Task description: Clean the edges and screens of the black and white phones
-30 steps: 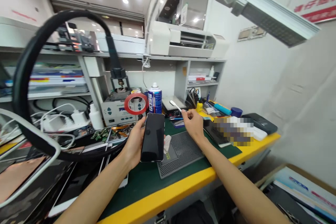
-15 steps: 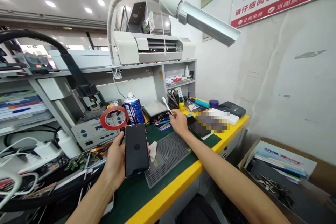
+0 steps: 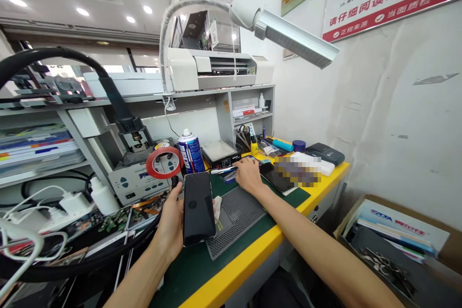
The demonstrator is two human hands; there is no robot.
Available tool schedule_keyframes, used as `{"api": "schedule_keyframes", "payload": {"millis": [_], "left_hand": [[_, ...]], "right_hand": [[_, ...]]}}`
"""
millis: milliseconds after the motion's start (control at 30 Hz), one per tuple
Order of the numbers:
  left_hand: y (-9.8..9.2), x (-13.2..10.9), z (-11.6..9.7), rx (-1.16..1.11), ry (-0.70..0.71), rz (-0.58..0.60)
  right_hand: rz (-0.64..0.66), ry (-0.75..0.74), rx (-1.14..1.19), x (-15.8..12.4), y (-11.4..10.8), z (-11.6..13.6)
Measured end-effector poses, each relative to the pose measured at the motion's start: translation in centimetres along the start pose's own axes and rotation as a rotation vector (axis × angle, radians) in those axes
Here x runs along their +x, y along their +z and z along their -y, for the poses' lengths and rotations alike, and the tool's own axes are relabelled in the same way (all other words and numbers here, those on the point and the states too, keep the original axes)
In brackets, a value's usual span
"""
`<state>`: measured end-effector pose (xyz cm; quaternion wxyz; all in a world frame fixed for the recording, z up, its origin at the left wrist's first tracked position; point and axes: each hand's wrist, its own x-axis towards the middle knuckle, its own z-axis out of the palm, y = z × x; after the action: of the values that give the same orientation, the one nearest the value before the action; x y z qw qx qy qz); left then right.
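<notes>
Viewing by head camera from my remote station. My left hand (image 3: pixel 173 216) is clamped on a dark-faced phone (image 3: pixel 198 209), thumb along its left edge. The phone is held up over the counter (image 3: pixel 234 269), at the left end of a grey perforated mat (image 3: pixel 243 204), face tilted toward the camera. A small white cloth (image 3: pixel 217 208) shows at its right edge; cannot tell whether fingers behind hold it. My right hand (image 3: pixel 249 175), well apart from the left, looks pinched on a slim white stick (image 3: pixel 218 171); clutter behind it blurs the outline.

Handling notes, my judgement. The phone is probably slippery: grip by the edges, firm without flexing, thumb off the glass. Hold it low over the mat, clear of the spray can (image 3: pixel 190 154) and red tape roll (image 3: pixel 150 163) beyond. Pinch the stick well back from its tip, lightly, for better steering. Rest both wrists to damp any shake.
</notes>
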<state>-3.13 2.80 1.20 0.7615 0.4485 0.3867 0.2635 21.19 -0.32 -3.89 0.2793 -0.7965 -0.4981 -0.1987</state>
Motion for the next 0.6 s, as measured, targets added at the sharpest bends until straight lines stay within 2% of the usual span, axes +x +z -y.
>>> {"api": "schedule_keyframes", "payload": {"millis": [133, 333, 433, 600], "left_hand": [[0.2, -0.3, 0.0, 0.012, -0.007, -0.015], [-0.3, 0.3, 0.0, -0.053, 0.001, 0.061], [-0.6, 0.5, 0.0, -0.064, -0.007, 0.064], [-0.5, 0.3, -0.1, -0.077, -0.033, 0.055]], "right_hand": [[0.011, 0.006, -0.093, -0.1, 0.1, 0.3], [0.090, 0.099, -0.207, -0.3, 0.0, 0.4], [0.174, 0.090, -0.264, 0.2, -0.3, 0.4], [0.416, -0.082, -0.327, 3.4, -1.0, 0.6]]}}
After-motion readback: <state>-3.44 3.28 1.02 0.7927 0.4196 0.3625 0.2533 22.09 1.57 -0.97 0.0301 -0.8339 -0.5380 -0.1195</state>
